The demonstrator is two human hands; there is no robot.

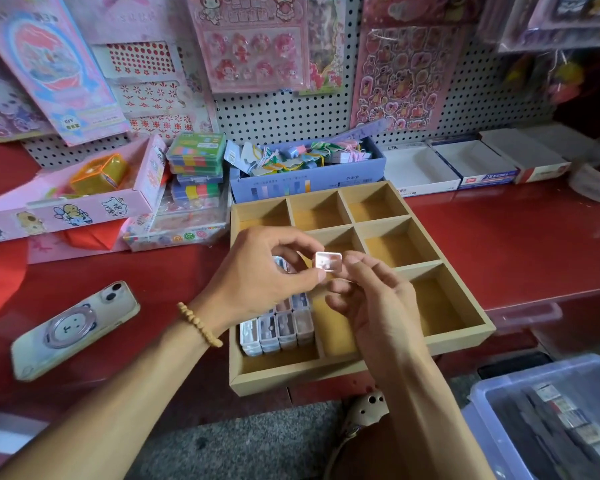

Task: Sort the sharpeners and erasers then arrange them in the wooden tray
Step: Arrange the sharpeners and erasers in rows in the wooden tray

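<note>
A wooden tray with several compartments lies on the red counter. Its near-left compartment holds several small pastel sharpeners standing in rows. Above the tray's middle, my left hand and my right hand both pinch one small pale pink sharpener between fingertips. My left hand hides part of the rows below it. The other compartments show bare wood.
A phone lies left of the tray. Behind it stand a blue box of clips, stacked coloured cases and a pink box. A clear plastic bin with small items sits at the lower right. White boxes line the back right.
</note>
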